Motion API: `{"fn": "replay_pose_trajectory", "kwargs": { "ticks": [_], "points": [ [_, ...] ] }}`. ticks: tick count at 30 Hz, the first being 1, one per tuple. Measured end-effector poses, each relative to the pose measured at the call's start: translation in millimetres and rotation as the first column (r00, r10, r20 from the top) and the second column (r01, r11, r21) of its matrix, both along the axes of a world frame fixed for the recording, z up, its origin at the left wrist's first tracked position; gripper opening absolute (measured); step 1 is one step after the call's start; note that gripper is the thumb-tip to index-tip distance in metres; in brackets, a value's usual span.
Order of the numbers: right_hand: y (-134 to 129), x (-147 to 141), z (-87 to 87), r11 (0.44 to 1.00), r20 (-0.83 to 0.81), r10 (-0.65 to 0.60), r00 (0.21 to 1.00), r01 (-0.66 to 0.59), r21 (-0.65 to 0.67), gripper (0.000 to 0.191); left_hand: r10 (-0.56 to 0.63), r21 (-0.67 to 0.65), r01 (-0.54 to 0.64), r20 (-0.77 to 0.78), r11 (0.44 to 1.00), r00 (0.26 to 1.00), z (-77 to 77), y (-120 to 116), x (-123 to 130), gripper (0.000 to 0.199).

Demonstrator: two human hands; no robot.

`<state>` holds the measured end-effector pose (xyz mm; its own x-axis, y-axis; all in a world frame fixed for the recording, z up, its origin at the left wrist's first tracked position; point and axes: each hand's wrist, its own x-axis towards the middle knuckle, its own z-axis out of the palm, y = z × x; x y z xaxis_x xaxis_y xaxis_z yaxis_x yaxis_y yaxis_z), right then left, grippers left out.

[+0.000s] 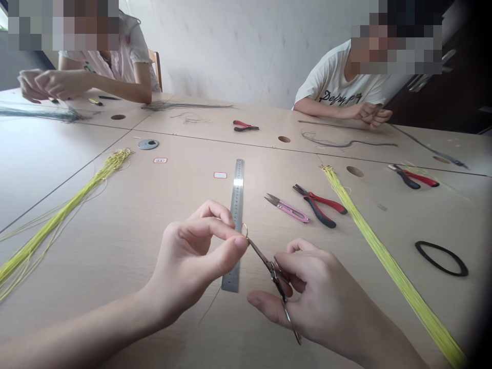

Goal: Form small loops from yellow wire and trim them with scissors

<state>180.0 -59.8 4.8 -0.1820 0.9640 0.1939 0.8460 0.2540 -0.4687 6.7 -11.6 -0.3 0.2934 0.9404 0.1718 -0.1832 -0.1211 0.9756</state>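
Observation:
My left hand (pixel 202 251) is closed, with thumb and forefinger pinching a small gold-coloured loop (pixel 245 229). I cannot tell whether the loop is wire or thread. My right hand (pixel 311 287) is closed around small metal scissors (pixel 273 271), which have round finger loops. The scissors point up and left, their tips meeting the left fingertips just below the gold loop. Under my left hand lies a steel ruler (pixel 238 187), partly covered by the fingers. A thin dark thread (pixel 209 307) runs down from near the ruler's lower end.
Yellow-green thread bundles lie left (pixel 73 205) and right (pixel 384 251). Beyond my right hand are pink thread snips (pixel 286 207) and red-and-black pliers (pixel 321 205). A black ring (pixel 442 259) lies far right. Two people sit opposite, handling thread; smaller pliers (pixel 246 125) lie between them.

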Motion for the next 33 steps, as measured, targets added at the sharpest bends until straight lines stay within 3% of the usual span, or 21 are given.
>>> {"fn": "replay_pose_trajectory", "kwargs": {
  "ticks": [8,17,33],
  "points": [
    [2.4,-0.4,-1.3,0.998,0.018,0.005,1.0,-0.006,0.056,0.051,0.019,-0.001,-0.019,0.027,1.0,0.999,0.0,0.6,1.5,0.02],
    [-1.0,-1.4,4.1,0.999,-0.013,0.011,1.0,-0.012,-0.039,0.049,0.012,0.018,-0.012,-0.009,1.0,1.0,1.7,1.0,1.0,0.021],
    [-1.6,-0.7,3.7,0.999,-0.008,0.01,1.0,-0.01,-0.035,0.052,-0.006,0.018,0.007,-0.014,1.0,1.0,-0.4,0.6,-0.3,0.021]
  ]
}}
